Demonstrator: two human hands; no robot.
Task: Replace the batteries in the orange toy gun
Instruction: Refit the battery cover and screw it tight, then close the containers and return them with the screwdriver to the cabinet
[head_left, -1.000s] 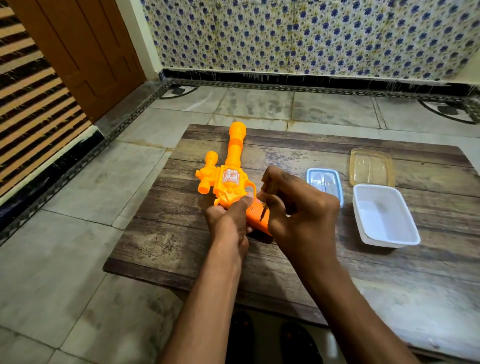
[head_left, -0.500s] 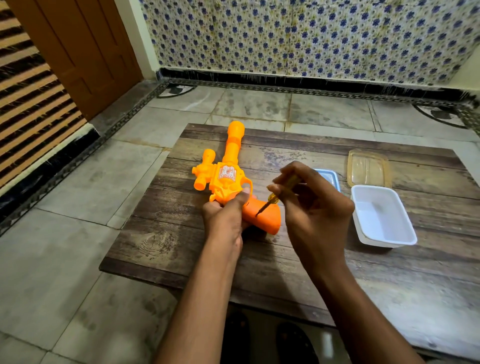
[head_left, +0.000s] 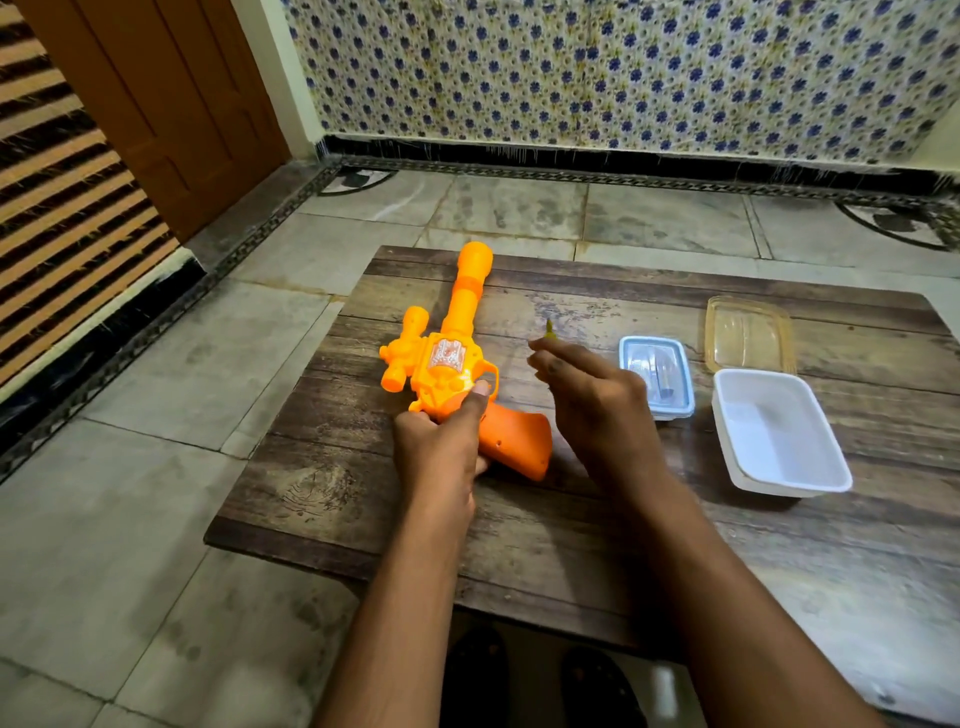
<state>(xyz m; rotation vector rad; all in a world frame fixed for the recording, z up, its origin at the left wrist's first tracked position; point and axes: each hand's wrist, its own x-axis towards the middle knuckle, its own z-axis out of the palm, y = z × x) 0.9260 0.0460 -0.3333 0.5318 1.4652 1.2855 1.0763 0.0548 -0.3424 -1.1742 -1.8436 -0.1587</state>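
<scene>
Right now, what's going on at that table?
A person is working on an orange toy gun lying on a wooden table. The left hand grips it where body meets handle. The right hand, lifted clear of the toy, pinches a small screwdriver whose yellowish end sticks up. The handle looks closed, with a small screw hole showing. To the right sit a blue-rimmed lidded box, a white tub and its clear lid.

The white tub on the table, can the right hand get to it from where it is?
Probably yes. The white tub sits open on the table, just right of the right hand, with nothing between them. But that hand's fingers already pinch a small screwdriver, so gripping it would be awkward.
</scene>
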